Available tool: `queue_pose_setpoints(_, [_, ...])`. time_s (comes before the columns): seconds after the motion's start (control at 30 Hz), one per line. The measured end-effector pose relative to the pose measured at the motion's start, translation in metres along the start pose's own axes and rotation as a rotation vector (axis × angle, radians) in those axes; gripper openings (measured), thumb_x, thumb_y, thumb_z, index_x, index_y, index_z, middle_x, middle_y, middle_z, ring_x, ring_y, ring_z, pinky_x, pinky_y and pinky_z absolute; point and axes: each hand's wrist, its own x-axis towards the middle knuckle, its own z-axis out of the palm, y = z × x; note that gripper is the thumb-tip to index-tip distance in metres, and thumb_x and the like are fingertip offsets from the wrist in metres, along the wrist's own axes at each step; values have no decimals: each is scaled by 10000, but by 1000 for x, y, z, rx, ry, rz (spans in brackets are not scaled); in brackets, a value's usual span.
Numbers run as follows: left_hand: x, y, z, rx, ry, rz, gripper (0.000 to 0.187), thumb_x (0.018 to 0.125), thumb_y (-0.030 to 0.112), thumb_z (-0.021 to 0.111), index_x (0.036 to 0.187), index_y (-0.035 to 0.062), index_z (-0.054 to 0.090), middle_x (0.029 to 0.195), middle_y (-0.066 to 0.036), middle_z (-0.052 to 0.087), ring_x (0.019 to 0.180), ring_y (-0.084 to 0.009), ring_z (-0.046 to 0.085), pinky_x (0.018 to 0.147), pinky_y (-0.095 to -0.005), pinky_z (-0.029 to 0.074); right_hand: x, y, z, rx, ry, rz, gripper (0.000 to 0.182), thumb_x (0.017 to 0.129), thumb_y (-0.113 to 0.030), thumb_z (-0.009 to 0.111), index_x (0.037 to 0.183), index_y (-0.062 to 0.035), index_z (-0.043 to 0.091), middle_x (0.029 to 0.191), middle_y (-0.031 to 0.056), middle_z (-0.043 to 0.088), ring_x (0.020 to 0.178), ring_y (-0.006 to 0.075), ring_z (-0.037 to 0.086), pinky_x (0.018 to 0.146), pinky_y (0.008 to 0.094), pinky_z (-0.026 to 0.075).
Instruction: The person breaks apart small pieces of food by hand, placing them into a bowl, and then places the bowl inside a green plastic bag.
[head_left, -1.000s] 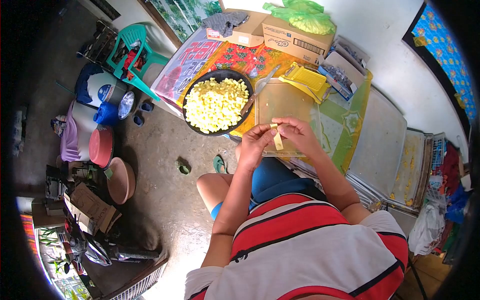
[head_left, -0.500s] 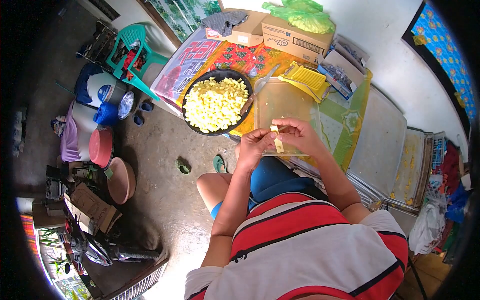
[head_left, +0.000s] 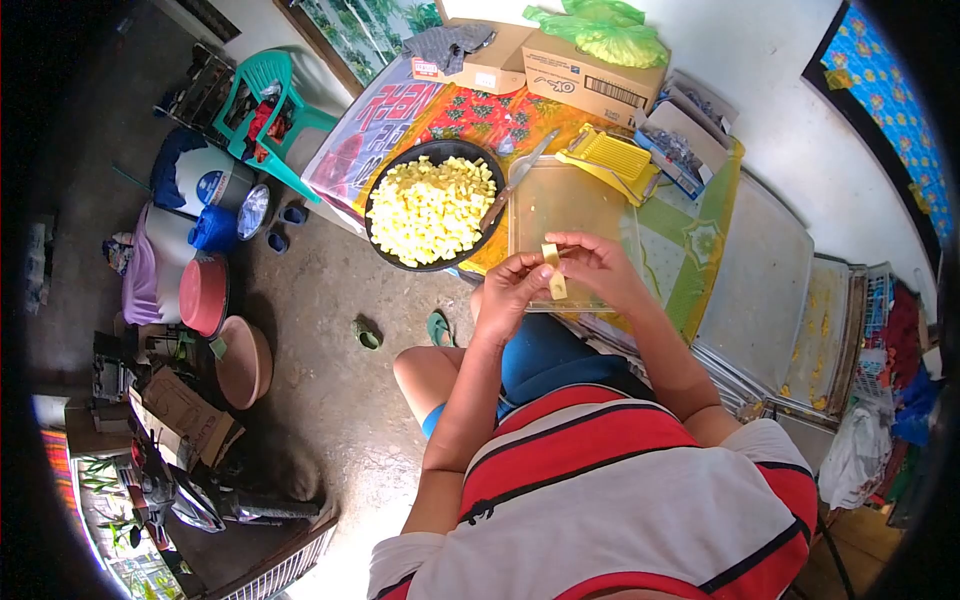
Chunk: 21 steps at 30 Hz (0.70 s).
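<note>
Both hands meet over the near edge of a clear plastic tray (head_left: 575, 200). A pale yellow strip (head_left: 557, 287) stands between them. My left hand (head_left: 515, 290) is closed on it from the left, with fingers and thumb pinching. From the right, my right hand (head_left: 598, 272) grips the same strip, thumb and fingertips at its middle and upper part. Left of the tray, a round black pan (head_left: 378, 240) is heaped with pale yellow cubes (head_left: 430, 210). A knife (head_left: 515, 178) lies between pan and tray, its blade pointing up and right.
Behind the tray are a yellow ridged slicer (head_left: 610, 155), cardboard boxes (head_left: 585, 80) and a small box of packets (head_left: 675, 150). Stacked flat trays (head_left: 755, 280) are at the right. A green chair (head_left: 265, 70), basins (head_left: 203, 295) and slippers (head_left: 438, 328) are on the left.
The yellow strip has turned slightly more upright between my fingers, and its upper end shows higher. My right fingers have shifted a little. Pan, knife and tray are unchanged.
</note>
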Motion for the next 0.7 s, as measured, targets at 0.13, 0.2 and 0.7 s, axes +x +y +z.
queue_pose_setpoints(0.13, [0,1,-1,48,-66,38,244,848,60,654,1080,7,604,925,-45,647,807,-93,602,670,-220,514,0,-3,0,39,-35,20,426,844,0,611,1257,18,507,1099,65,600,998,122,565,883,271,454])
queue_pose_setpoints(0.2, [-1,3,0,20,-54,25,252,849,48,648,1091,4,599,944,-54,648,813,-98,605,672,-223,517,1,-4,-1,43,-89,15,465,841,0,618,1285,18,480,1111,70,597,1008,130,563,885,278,456])
queue_pose_setpoints(0.7, [-5,1,-2,-117,-57,-54,336,849,32,634,1175,-12,563,1001,-77,642,854,-123,623,717,-244,536,-1,-8,-3,15,-134,62,531,820,24,610,1323,0,441,1118,82,597,995,137,570,873,293,465])
